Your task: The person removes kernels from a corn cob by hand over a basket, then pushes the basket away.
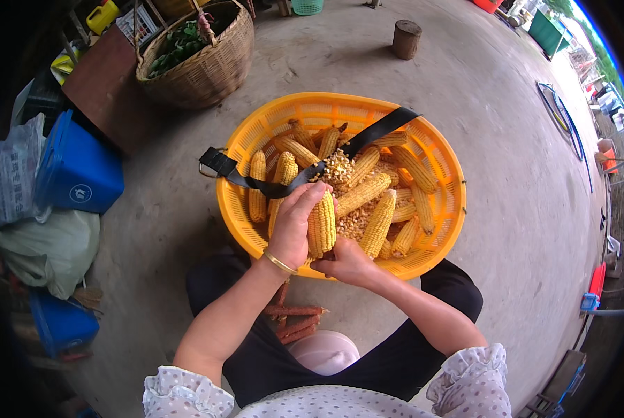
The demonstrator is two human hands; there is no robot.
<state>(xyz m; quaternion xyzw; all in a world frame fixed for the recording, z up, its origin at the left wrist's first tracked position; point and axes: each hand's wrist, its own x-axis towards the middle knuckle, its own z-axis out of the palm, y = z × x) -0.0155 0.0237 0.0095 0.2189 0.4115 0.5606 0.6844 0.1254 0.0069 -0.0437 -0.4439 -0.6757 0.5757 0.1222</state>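
Note:
My left hand (pixel 292 222), with a gold bracelet at its wrist, is shut around a yellow corn cob (pixel 321 224) held tilted over the basket's near side. My right hand (pixel 346 259) is at the lower end of that cob, its fingers curled. Whether they grip anything is hidden. Beneath both hands sits an orange plastic basket (pixel 450 245) with slotted walls. Several corn cobs (pixel 379 222) and loose kernels (pixel 355 220) lie inside. A black strap (pixel 380 130) crosses the basket, with a heap of kernels (pixel 338 168) beside it.
Reddish bare cobs (pixel 296 310) lie on the concrete floor between my legs, by a pale pink rounded object (pixel 326 351). A wicker basket (pixel 202 73) of green leaves stands back left, near a blue bin (pixel 82 162). A log stump (pixel 406 39) stands behind; hoses (pixel 568 123) lie right.

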